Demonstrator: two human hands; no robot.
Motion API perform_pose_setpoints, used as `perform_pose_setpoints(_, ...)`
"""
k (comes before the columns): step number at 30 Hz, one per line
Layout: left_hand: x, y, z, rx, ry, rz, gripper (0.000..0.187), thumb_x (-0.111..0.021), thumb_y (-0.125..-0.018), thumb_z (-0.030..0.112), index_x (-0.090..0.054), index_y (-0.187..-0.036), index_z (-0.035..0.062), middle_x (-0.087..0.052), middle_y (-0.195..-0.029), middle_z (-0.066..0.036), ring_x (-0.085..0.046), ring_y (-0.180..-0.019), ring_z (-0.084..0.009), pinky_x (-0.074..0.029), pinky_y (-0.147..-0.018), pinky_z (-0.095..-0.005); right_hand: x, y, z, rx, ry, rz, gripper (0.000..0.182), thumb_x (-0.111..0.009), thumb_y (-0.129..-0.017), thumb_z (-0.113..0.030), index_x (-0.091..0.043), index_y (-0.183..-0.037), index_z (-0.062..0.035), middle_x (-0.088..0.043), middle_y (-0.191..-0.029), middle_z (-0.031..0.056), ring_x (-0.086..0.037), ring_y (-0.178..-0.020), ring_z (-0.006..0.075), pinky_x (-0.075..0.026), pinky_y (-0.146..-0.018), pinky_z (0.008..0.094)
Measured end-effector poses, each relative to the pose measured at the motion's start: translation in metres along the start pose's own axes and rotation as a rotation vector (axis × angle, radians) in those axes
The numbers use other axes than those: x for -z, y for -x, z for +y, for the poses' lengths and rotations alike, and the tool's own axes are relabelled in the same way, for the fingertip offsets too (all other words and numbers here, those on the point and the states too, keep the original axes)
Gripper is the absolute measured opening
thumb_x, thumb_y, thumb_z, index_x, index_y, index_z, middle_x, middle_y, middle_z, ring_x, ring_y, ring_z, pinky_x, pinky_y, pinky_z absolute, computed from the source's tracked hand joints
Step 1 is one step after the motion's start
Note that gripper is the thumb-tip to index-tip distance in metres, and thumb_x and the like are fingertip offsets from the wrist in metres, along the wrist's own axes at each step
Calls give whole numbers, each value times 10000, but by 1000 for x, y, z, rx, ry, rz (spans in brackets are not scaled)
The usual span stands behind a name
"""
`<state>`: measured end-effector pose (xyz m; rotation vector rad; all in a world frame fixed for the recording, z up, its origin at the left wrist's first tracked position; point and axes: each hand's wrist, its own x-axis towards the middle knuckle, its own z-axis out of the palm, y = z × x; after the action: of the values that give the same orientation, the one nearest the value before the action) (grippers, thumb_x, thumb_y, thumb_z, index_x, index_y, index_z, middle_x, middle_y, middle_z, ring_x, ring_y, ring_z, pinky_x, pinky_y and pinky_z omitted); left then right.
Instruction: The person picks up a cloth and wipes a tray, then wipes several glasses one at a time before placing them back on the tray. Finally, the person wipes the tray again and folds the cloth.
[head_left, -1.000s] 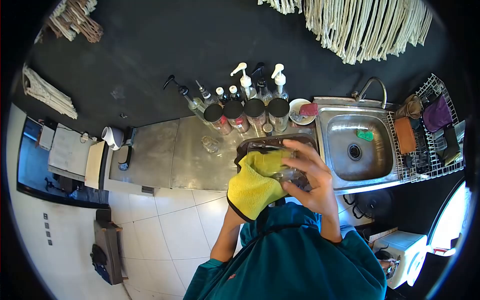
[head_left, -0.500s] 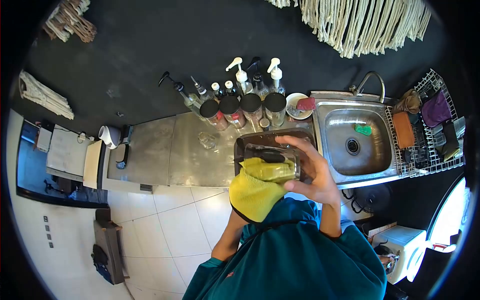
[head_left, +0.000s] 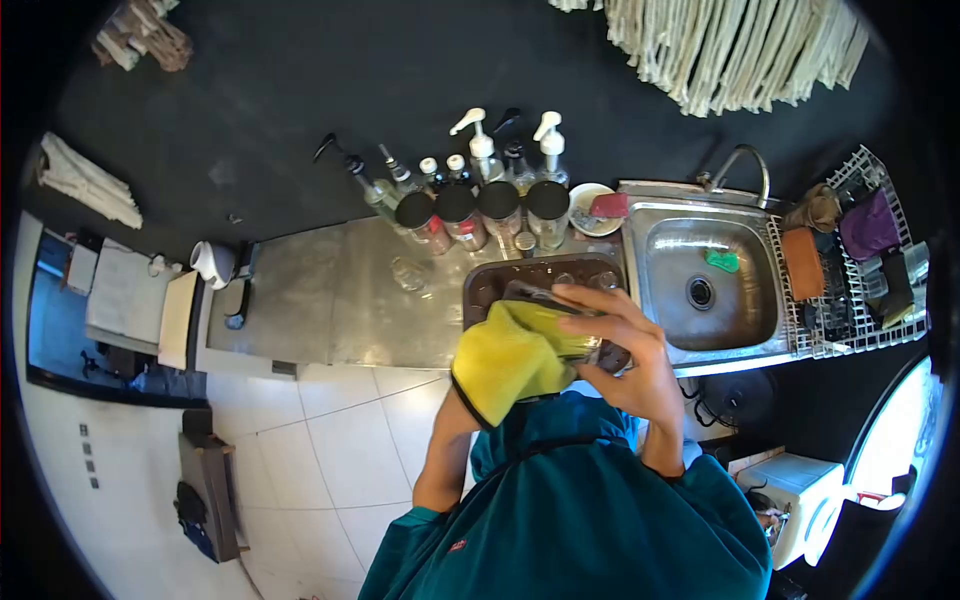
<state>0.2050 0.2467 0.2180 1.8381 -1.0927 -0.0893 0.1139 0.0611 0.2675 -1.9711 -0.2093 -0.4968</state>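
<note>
A yellow cloth (head_left: 505, 365) drapes over my left hand (head_left: 456, 418), hiding its fingers; only the wrist side shows. The front of the cloth is tucked into a clear drinking glass (head_left: 592, 346), tilted on its side. My right hand (head_left: 638, 350) curls around the glass from the right, with fingers over the top and thumb below. Just behind both hands lies a brown tray (head_left: 482, 275) with some clear glassware in it, partly blocked from view by the hands.
Lidded jars (head_left: 458, 215) and pump bottles (head_left: 482, 150) line the wall. A clear glass object (head_left: 410, 275) lies on the steel counter (head_left: 290, 300). Right of the tray is a sink (head_left: 665, 270) with a green sponge (head_left: 721, 261), then a wire dish rack (head_left: 862, 325) holding several items.
The cloth-covered hand has turned against the glass, and the cloth has shifted slightly left and up. My right hand's fingers have closed further over the glass. The camera view has shifted slightly.
</note>
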Motion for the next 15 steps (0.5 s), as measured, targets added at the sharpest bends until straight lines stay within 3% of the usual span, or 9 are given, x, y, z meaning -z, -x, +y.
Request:
perform_pose_setpoints(3,8,-1,10,66,-13,-5,320,-736,-757,93,-637,-1059,49,-652,-1052,-131,-632,-940,-283,-492,-833,-356,0,-5,0,49,125,-46,605,-767,-608,17,-615,-1184,-87,-569,-1285,121,-546,-1135,299,-433,-963,409)
perform_pose_setpoints(6,10,-8,23,-35,168,120,299,-730,-750,98,-646,-1034,52,-654,-1040,-124,-631,-928,-293,-494,-817,-353,-6,-5,3,7,-52,-16,662,-789,-627,-29,-564,-1248,-71,-568,-1283,119,-555,-1106,276,-445,-932,388)
perform_pose_setpoints(9,8,-11,27,-59,-239,124,289,-733,-700,113,-664,-976,66,-661,-1021,-113,-639,-893,-298,-505,-781,-340,-14,-1,16,-111,-326,49,715,-808,-648,-76,-512,-1299,-45,-567,-1270,127,-559,-1116,238,-455,-911,353)
perform_pose_setpoints(10,4,-11,27,-60,-239,124,289,-733,-700,113,-664,-976,66,-661,-1021,-113,-639,-893,-298,-505,-781,-340,-17,2,17,-250,-467,47,717,-809,-657,-78,-503,-1304,-34,-568,-1259,132,-559,-1119,225,-456,-908,339)
perform_pose_setpoints(11,-1,-10,27,44,4,201,299,-735,-685,116,-660,-970,67,-659,-1007,-117,-639,-876,-301,-506,-764,-338,-18,5,18,-390,-607,45,719,-810,-666,-81,-495,-1309,-22,-568,-1249,138,-558,-1121,212,-457,-905,325)
perform_pose_setpoints(12,-4,-8,26,149,249,276,309,-738,-671,119,-656,-964,68,-658,-994,-121,-639,-858,-304,-508,-747,-336,-18,5,17,-389,-607,45,719,-810,-666,-81,-495,-1309,-22,-568,-1249,138,-558,-1121,212,-457,-905,325)
perform_pose_setpoints(15,3,-9,21,151,294,191,365,-748,-664,123,-637,-1006,58,-658,-992,-122,-644,-858,-295,-510,-734,-338,-16,2,12,-252,-455,81,687,-799,-660,-52,-519,-1286,-23,-570,-1242,140,-574,-1110,242,-463,-914,329)
